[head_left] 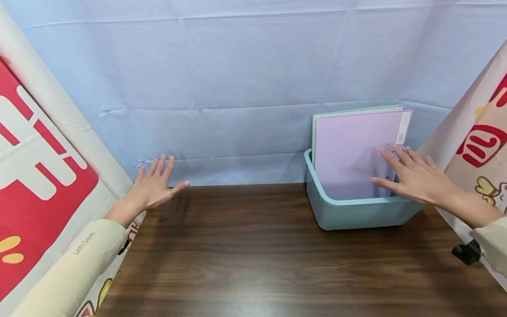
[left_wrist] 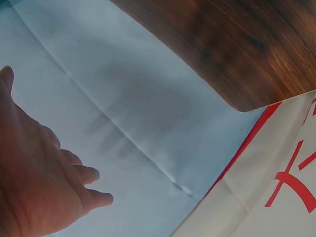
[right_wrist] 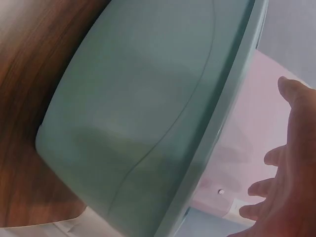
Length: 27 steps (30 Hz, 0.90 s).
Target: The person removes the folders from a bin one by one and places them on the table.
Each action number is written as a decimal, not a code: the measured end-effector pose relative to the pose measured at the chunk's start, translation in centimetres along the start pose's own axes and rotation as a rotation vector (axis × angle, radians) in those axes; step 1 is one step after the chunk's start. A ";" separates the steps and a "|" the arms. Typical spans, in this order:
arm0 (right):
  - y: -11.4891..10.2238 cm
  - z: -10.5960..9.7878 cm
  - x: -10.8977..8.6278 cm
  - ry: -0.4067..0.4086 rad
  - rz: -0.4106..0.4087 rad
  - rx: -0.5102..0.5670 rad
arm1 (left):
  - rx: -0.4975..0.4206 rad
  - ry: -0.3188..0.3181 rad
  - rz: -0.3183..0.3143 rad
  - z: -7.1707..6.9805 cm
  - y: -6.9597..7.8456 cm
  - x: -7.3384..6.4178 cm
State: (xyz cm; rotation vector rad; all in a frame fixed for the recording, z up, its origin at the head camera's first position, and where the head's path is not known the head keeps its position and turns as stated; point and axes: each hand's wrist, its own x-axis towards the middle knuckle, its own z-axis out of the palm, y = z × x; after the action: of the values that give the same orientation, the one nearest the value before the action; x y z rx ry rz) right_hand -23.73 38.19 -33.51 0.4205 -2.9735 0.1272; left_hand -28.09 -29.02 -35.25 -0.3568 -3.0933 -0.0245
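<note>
My left hand [head_left: 153, 185] is held out over the back left corner of the table, fingers spread and holding nothing. In the left wrist view that hand [left_wrist: 39, 173] has the blue cloth behind it. On the right, my other hand [head_left: 416, 176] reaches over the rim of a blue-green plastic bin [head_left: 356, 215], its fingers spread and empty. Upright in the bin stand a purple folder [head_left: 352, 149] with a white label and, behind it, a pale green folder [head_left: 314, 127]. The right wrist view shows the bin's wall [right_wrist: 143, 98] and the right hand [right_wrist: 291, 177] beside the purple folder.
The dark wooden table [head_left: 253, 255] ends at the back against a hanging blue cloth [head_left: 237, 88]. Printed red-and-white cloth [head_left: 31, 176] lines the left side, and another patterned cloth [head_left: 471, 149] the right. A small black object [head_left: 467, 252] shows by the right sleeve.
</note>
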 end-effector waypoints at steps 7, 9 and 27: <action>1.3 0.4 -0.3 0.003 0.012 0.004 | -0.013 0.004 0.025 0.4 0.6 0.3; 1.7 0.4 -0.3 -0.001 0.010 0.001 | -0.016 0.003 0.032 0.5 0.8 0.3; 4.8 1.0 -0.1 -0.020 0.053 0.062 | -0.050 0.004 0.074 1.3 2.7 1.3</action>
State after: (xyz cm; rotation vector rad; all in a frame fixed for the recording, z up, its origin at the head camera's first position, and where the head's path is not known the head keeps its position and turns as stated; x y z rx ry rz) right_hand -25.10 42.74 -34.83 0.3520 -3.0082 0.2220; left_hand -28.76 -26.10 -36.47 -0.4721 -3.0776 -0.1014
